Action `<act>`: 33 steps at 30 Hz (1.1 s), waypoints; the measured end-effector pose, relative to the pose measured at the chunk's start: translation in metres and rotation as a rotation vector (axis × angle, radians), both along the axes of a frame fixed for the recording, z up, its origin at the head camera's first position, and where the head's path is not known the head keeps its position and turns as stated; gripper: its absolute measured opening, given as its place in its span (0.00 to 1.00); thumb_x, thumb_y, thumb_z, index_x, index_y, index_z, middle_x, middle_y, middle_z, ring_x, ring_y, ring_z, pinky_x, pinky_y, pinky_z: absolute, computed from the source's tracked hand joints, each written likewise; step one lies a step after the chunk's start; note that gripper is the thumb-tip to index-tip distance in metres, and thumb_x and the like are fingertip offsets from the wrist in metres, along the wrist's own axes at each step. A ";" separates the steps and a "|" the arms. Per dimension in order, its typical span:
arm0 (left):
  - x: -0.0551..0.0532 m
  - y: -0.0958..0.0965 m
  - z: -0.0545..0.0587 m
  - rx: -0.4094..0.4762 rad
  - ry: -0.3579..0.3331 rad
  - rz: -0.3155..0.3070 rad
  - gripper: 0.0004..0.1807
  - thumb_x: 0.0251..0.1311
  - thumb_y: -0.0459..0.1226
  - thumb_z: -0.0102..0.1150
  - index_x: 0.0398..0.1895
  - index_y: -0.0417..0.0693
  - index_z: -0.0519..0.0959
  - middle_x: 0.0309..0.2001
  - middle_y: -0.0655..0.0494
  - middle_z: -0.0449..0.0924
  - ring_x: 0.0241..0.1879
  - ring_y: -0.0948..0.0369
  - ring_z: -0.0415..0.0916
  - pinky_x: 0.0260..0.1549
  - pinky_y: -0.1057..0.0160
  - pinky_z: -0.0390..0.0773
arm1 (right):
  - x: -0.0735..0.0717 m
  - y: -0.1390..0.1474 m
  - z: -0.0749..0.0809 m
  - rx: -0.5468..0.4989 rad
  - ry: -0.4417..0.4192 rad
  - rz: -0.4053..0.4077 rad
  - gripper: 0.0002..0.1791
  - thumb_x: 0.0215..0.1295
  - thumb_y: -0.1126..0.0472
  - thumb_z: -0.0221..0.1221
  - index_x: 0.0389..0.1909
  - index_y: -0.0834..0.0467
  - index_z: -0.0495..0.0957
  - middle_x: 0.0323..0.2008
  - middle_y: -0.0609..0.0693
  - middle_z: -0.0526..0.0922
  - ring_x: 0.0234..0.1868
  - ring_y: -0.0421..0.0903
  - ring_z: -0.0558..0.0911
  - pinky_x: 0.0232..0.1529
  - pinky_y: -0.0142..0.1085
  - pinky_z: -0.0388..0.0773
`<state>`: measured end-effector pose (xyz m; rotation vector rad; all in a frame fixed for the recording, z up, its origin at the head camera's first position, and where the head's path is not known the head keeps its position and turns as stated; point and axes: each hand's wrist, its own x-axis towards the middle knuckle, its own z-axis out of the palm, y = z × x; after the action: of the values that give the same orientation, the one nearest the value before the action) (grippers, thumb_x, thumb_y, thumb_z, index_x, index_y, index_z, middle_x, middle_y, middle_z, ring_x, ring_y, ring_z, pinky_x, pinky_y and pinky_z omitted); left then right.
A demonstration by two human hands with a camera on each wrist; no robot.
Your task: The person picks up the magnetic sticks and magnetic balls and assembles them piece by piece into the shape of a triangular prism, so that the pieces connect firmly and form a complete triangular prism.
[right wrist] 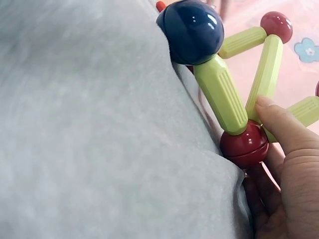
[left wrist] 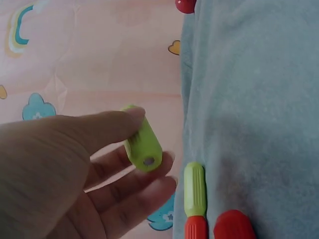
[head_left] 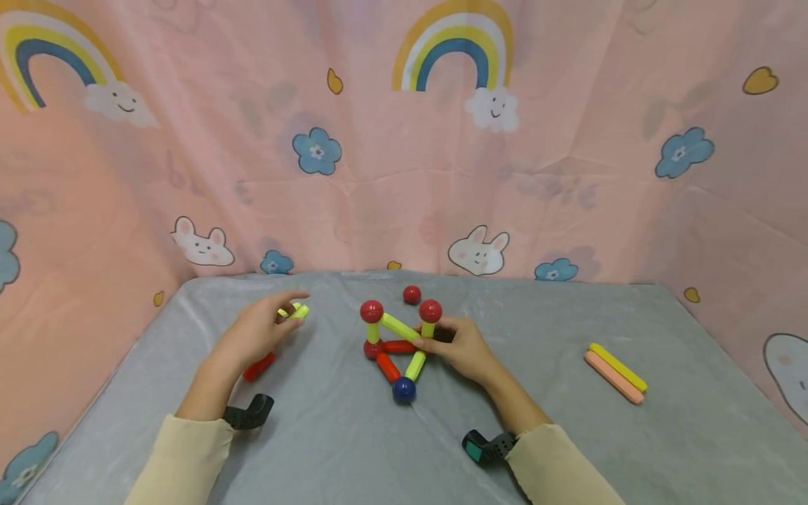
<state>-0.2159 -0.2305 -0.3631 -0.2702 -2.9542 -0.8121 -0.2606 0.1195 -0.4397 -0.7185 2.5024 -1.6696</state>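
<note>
My left hand [head_left: 257, 328] pinches a short lime magnetic rod [left wrist: 143, 147] between thumb and fingers, above the cloth's left side. Beneath it lie another lime rod [left wrist: 195, 189] and red rods [head_left: 259, 367]. In the middle stands a frame of magnetic rods and balls: a blue ball [head_left: 404, 390] in front, red rods [head_left: 388, 367] along the base, and two lime uprights topped by red balls [head_left: 372, 311]. A lime rod [head_left: 400, 327] slants from the left top ball to the lower right red ball [right wrist: 244, 145]. My right hand [head_left: 463, 351] grips this slanting rod near that ball.
A loose red ball [head_left: 412, 294] lies behind the frame. To the right, a yellow rod [head_left: 618, 367] and a peach rod [head_left: 614, 377] lie side by side on the grey cloth [head_left: 530, 322]. A pink patterned curtain [head_left: 379, 210] hangs behind and at both sides.
</note>
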 end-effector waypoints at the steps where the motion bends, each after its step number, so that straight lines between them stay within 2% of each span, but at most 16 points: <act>1: 0.000 0.001 0.002 0.009 0.006 -0.014 0.21 0.69 0.37 0.60 0.65 0.49 0.77 0.52 0.44 0.84 0.44 0.53 0.83 0.43 0.52 0.82 | 0.000 0.000 0.000 0.001 -0.001 -0.001 0.14 0.61 0.59 0.71 0.47 0.57 0.86 0.40 0.53 0.88 0.40 0.47 0.80 0.45 0.31 0.78; 6: 0.001 0.006 0.006 0.050 0.040 -0.064 0.16 0.70 0.37 0.60 0.59 0.51 0.81 0.54 0.51 0.85 0.44 0.56 0.85 0.44 0.53 0.84 | 0.000 -0.001 0.000 0.000 -0.002 0.000 0.14 0.60 0.59 0.71 0.46 0.57 0.86 0.39 0.53 0.88 0.39 0.47 0.80 0.44 0.31 0.78; 11: 0.001 0.015 0.014 0.074 0.082 -0.080 0.18 0.71 0.39 0.59 0.63 0.55 0.78 0.55 0.51 0.84 0.49 0.52 0.84 0.48 0.49 0.84 | 0.000 -0.002 0.000 0.001 -0.003 0.005 0.14 0.61 0.58 0.71 0.47 0.57 0.86 0.39 0.53 0.88 0.39 0.47 0.80 0.43 0.31 0.78; 16: -0.003 0.032 0.032 0.052 0.121 -0.119 0.17 0.70 0.40 0.60 0.61 0.54 0.79 0.55 0.54 0.84 0.49 0.53 0.84 0.49 0.50 0.85 | 0.000 0.000 0.001 0.004 -0.012 -0.009 0.16 0.61 0.56 0.71 0.50 0.55 0.86 0.44 0.52 0.89 0.42 0.45 0.82 0.46 0.31 0.79; 21: -0.004 0.055 0.051 0.033 0.149 -0.201 0.16 0.69 0.41 0.61 0.59 0.54 0.80 0.54 0.57 0.85 0.49 0.56 0.84 0.52 0.52 0.84 | -0.002 0.005 0.001 -0.094 -0.020 -0.007 0.17 0.62 0.61 0.69 0.52 0.59 0.84 0.50 0.58 0.88 0.49 0.45 0.85 0.52 0.32 0.80; 24: -0.005 0.070 0.058 0.020 0.170 -0.268 0.16 0.69 0.40 0.62 0.59 0.54 0.81 0.54 0.58 0.85 0.49 0.56 0.83 0.53 0.52 0.84 | -0.003 0.007 0.000 -0.154 -0.033 -0.026 0.16 0.62 0.63 0.69 0.51 0.62 0.84 0.49 0.62 0.88 0.47 0.43 0.84 0.52 0.31 0.79; 28: -0.006 0.090 0.062 -0.001 0.203 -0.332 0.17 0.66 0.38 0.65 0.57 0.57 0.83 0.53 0.59 0.86 0.47 0.58 0.83 0.51 0.54 0.84 | -0.004 0.009 -0.002 -0.183 -0.049 -0.042 0.16 0.63 0.63 0.69 0.50 0.63 0.84 0.47 0.63 0.88 0.44 0.37 0.83 0.50 0.29 0.78; 33: -0.010 0.111 0.059 -0.009 0.203 -0.398 0.16 0.64 0.38 0.67 0.55 0.57 0.85 0.49 0.59 0.87 0.43 0.61 0.84 0.45 0.59 0.85 | -0.004 0.008 -0.003 -0.197 -0.036 -0.038 0.15 0.63 0.63 0.68 0.50 0.64 0.84 0.47 0.62 0.88 0.44 0.37 0.84 0.49 0.29 0.79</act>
<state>-0.2261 -0.1192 -0.3040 -0.9053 -2.7481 -0.7515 -0.2649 0.1275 -0.4427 -0.6522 2.3649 -1.9440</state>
